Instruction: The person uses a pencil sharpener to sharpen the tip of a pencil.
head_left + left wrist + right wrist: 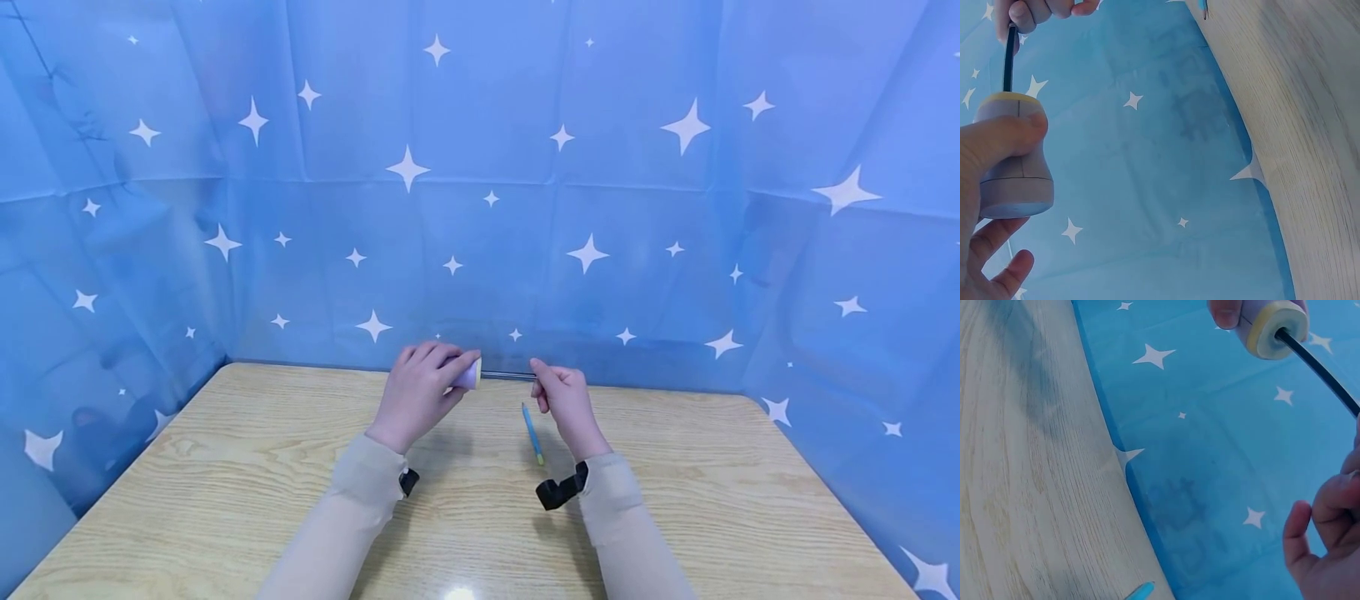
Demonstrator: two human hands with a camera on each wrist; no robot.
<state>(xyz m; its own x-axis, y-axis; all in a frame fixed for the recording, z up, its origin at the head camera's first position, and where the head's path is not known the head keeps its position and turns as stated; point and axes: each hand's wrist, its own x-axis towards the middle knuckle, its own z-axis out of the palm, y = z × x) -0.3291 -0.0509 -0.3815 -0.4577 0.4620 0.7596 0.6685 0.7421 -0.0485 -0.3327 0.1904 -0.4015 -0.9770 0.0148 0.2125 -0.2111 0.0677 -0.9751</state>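
My left hand [420, 392] grips a small lavender pencil sharpener [468, 375] with a yellow rim, thumb across its side in the left wrist view. A dark pencil [510, 376] runs from the hole in the sharpener's end to my right hand [566, 404], which pinches its other end between thumb and fingers. Sharpener and pencil are held up over the far part of the table, the pencil nearly level in the head view. The pencil's inserted end is hidden inside the sharpener. A light-blue pencil [532, 433] with a pointed tip lies on the table near my right hand.
The wooden table [247, 467] has its far edge just beyond my hands. A blue cloth [487, 225] with white stars hangs behind it and along both sides. Black wrist cameras [558, 490] sit on both cuffs.
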